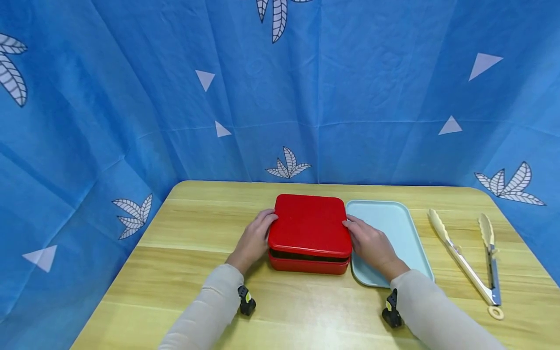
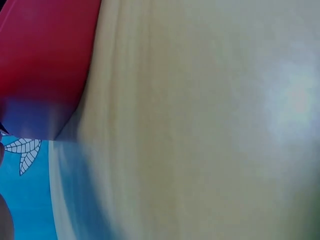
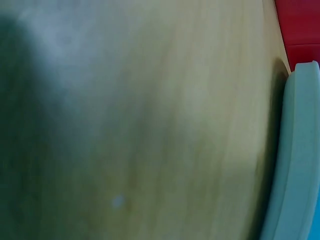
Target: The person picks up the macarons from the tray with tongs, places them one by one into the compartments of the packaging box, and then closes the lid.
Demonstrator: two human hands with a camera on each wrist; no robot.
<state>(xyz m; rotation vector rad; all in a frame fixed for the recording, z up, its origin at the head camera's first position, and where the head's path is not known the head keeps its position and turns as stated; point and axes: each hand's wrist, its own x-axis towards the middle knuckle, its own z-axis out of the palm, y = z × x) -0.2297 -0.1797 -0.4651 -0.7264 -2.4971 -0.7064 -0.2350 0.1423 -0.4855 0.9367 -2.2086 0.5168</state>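
A red rectangular box stands near the middle of the table, its red lid on top. Along the front, a dark gap shows between lid and box. My left hand holds the lid by its left side, fingertips at the edge. From the opposite side my right hand grips the lid's right edge, its wrist over the light blue tray. In the left wrist view the box's red side fills the upper left corner, with only a sliver of hand at the edge.
Right of the tray lies a pair of spread tongs with pale tips and a ring at the hinge end. The wooden table ends at a blue patterned cloth behind and at the sides.
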